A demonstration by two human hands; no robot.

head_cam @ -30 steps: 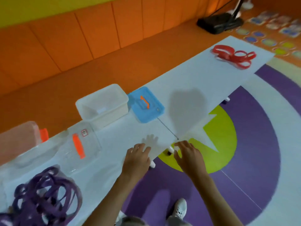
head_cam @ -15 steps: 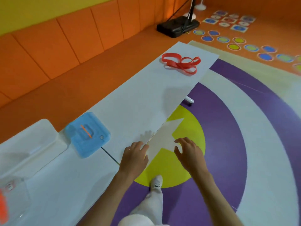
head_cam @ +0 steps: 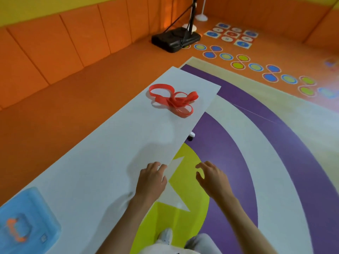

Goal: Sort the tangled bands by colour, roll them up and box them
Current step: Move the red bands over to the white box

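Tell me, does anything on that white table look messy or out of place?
The red bands lie in a tangled heap near the far end of the table, neither rolled nor boxed. Nothing else looks spilled or damaged.

Margins being cropped, details being blurred

The blue lid (head_cam: pixel 27 222) is being cut off by the left edge, and its orange handle (head_cam: pixel 15 230) is being smeared by blur. The worktop (head_cam: pixel 91 162) is being cropped at bottom left. The black stand (head_cam: pixel 176 40) is being clipped at the top, and the markings on the floor tiles (head_cam: pixel 229 34) are being rendered too small to read.
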